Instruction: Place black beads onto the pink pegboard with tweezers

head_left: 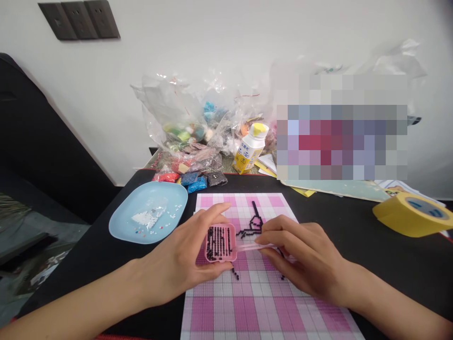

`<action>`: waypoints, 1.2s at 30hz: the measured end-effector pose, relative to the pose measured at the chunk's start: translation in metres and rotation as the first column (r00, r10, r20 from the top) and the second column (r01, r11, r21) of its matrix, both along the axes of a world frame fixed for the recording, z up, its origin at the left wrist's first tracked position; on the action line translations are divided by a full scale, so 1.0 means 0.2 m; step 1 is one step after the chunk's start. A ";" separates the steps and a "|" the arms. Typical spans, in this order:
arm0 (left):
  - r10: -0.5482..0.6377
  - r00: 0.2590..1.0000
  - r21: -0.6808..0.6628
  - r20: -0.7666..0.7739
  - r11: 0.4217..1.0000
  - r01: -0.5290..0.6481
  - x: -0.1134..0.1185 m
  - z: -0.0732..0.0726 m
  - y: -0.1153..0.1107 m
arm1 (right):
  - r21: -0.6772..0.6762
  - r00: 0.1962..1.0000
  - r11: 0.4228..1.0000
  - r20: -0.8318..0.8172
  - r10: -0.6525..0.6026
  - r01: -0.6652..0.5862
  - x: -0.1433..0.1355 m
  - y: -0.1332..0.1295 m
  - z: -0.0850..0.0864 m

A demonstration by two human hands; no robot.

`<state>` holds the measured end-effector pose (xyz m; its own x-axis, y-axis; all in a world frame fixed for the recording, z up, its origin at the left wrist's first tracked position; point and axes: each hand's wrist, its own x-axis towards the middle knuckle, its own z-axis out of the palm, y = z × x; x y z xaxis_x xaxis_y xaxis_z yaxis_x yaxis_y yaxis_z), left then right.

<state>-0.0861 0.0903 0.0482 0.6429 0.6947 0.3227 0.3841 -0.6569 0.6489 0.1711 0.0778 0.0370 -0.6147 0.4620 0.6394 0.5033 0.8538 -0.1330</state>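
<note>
Thumb and fingers of my left hand [193, 248] grip the sides of a small pink tray [221, 243], which holds black beads lined up in grooves and heaped at its left side. My right hand [300, 250] pinches a thin translucent pink tool [249, 247], whose tip reaches the tray's right edge. Beneath both hands lies a pegboard [244, 311] over a pink and white checked pattern. Black beads [255, 222] form an outline on it between the hands, and more show below the tray. My right hand covers part of the outline.
At the left, a blue plate [122, 222] bears white beads and a small clear bag. Bead packets [197, 184], plastic bags [177, 104] and a yellow-white bottle [250, 148] stand behind. Yellow tape [392, 215] lies at the right.
</note>
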 end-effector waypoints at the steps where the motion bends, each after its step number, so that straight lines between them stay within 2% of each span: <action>1: 0.011 1.000 0.004 0.004 1.000 -0.011 0.00 0.00 0.00 | -0.011 1.000 1.000 -0.001 0.002 -0.002 0.00 0.00 0.00; 8: 0.112 0.994 0.034 0.007 0.993 -0.112 0.00 0.01 0.00 | -0.090 0.996 0.993 0.037 0.076 -0.072 0.02 0.00 0.03; 17: 0.130 0.991 0.048 0.007 0.990 -0.130 0.01 0.01 0.00 | -0.218 0.981 0.968 0.114 0.154 -0.127 0.03 0.00 0.04; 36: 0.119 0.993 0.046 0.000 0.992 -0.119 0.01 0.02 0.00 | -0.181 0.984 0.975 0.102 0.149 -0.129 0.02 0.00 0.03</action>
<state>-0.0849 0.0903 0.0520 0.5572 0.7510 0.3544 0.4631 -0.6353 0.6180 0.1745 0.0780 0.0428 -0.7448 0.4644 0.4791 0.4021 0.8854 -0.2331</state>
